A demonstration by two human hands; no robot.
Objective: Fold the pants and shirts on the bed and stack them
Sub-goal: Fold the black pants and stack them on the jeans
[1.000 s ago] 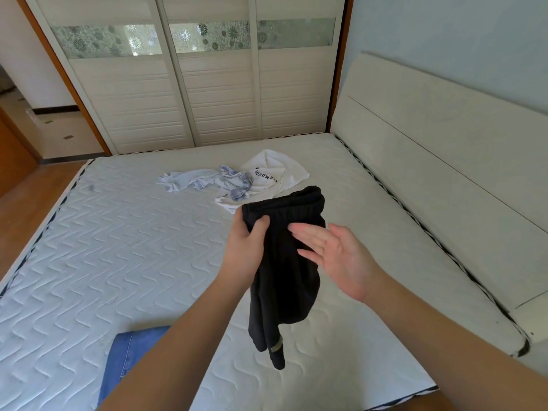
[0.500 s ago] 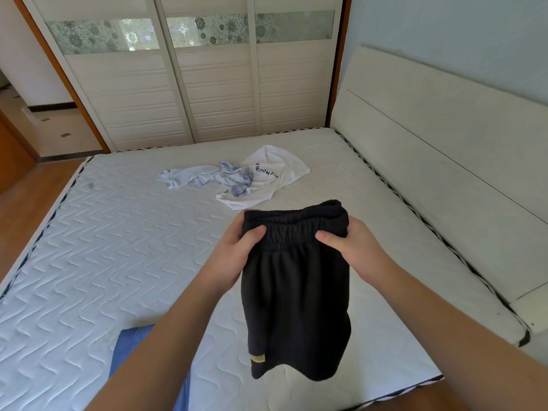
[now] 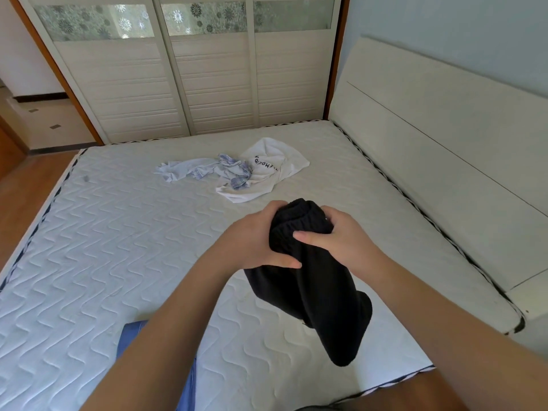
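Black shorts (image 3: 323,295) hang above the white quilted mattress (image 3: 98,244), bunched at the elastic waistband. My left hand (image 3: 255,241) grips the waistband from the left, thumb across the front fabric. My right hand (image 3: 335,238) grips it from the right, thumb over the waistband. The legs dangle down and to the right, clear of the bed. A white T-shirt (image 3: 267,170) with black lettering lies crumpled further back on the mattress. A pale blue checked shirt (image 3: 201,169) is tangled against its left side. Blue jeans (image 3: 130,336) lie at the near edge, mostly hidden under my left forearm.
A cream headboard (image 3: 430,161) runs along the right side of the bed. White sliding wardrobe doors (image 3: 192,81) stand behind the bed's far edge. Wooden floor (image 3: 26,191) shows to the left.
My hands have come together, folding the shorts' waistband in half. The shorts went from spread flat between both hands to a bunched bundle with legs swinging right.
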